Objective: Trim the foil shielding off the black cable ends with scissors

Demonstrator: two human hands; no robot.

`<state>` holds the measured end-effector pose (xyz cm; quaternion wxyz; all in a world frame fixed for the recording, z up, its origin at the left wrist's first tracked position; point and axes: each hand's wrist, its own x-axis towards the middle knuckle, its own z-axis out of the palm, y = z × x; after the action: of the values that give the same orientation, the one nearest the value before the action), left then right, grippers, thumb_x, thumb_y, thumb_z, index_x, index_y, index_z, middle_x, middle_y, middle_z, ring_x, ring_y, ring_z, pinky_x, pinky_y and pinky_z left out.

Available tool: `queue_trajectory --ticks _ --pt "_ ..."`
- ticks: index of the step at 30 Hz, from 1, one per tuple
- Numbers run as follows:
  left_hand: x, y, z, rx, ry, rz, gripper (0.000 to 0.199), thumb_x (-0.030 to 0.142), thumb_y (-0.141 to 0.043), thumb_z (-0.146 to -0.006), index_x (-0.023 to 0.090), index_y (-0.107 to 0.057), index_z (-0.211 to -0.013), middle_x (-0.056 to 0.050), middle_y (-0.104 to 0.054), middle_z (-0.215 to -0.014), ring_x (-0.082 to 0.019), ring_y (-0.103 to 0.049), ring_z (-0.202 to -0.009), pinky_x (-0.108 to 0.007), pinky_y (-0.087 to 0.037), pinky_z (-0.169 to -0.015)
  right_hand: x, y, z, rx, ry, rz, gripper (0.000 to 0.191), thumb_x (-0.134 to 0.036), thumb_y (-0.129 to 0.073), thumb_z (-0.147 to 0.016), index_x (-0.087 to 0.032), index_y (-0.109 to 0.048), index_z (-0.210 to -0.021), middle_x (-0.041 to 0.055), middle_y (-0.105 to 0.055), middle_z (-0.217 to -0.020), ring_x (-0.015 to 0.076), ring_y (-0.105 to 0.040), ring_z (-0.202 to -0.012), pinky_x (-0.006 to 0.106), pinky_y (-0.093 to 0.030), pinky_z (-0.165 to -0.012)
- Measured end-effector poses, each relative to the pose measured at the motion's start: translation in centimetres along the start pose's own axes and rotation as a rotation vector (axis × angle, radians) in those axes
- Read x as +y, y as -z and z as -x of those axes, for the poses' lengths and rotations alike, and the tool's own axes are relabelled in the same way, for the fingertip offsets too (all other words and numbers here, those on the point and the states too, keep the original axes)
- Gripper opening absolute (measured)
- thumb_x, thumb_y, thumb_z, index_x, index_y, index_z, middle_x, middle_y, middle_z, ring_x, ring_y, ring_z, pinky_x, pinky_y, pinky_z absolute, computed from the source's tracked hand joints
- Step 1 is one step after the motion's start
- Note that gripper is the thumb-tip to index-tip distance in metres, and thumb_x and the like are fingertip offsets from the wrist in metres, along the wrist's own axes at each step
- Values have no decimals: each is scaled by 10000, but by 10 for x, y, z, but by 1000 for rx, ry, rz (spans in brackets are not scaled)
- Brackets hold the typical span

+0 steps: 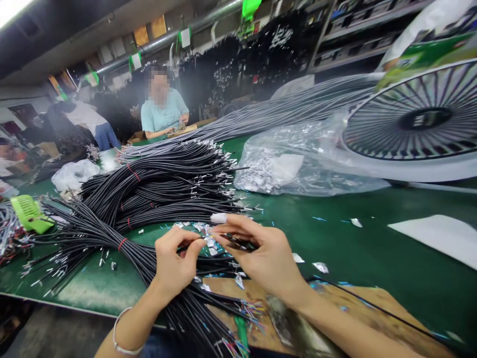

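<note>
My left hand (176,259) is closed in a pinch, thumb against index finger, on what looks like the dark end of a black cable; most of it is hidden by the fingers. Facing it, my right hand (265,251) curls round a small dark object whose kind I cannot make out, and its index finger wears a white finger cover (218,218). The fingertips of both hands nearly meet. Under my left wrist runs a bundle of black cables (143,256), tied with a red band (122,244). Stripped coloured wires (253,311) fan out at its near end.
More black cable bundles (160,186) lie behind my hands. Foil scraps (321,267) dot the green table (335,214). A clear plastic bag (316,169) and a fan (421,119) stand at right, a wooden board (357,303) in front. A person (164,112) sits across.
</note>
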<state>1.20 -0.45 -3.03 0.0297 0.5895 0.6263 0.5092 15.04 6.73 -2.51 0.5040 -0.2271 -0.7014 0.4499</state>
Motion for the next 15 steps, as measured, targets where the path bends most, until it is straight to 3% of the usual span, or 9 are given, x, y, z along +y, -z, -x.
queue_trajectory --ticks 10,15 --pt "-2 -1 1 13 -6 -3 105 194 -588 -793 184 -618 -693 23 -605 -622 -97 -527 -564 -200 -377 -515 0 -2 -3 -37 -114 -81 224 -272 -635 -719 -166 -647 -916 56 -708 -799 195 -692 -732 269 -601 -661" --pt "-3 -1 2 -2 -10 -2 129 202 -565 -811 183 -616 -694 18 -597 -628 -100 -518 -566 -205 -369 -513 0 -2 -7 -118 -156 -108 192 -260 -619 -706 -160 -671 -862 53 -710 -787 191 -690 -729 265 -595 -666"
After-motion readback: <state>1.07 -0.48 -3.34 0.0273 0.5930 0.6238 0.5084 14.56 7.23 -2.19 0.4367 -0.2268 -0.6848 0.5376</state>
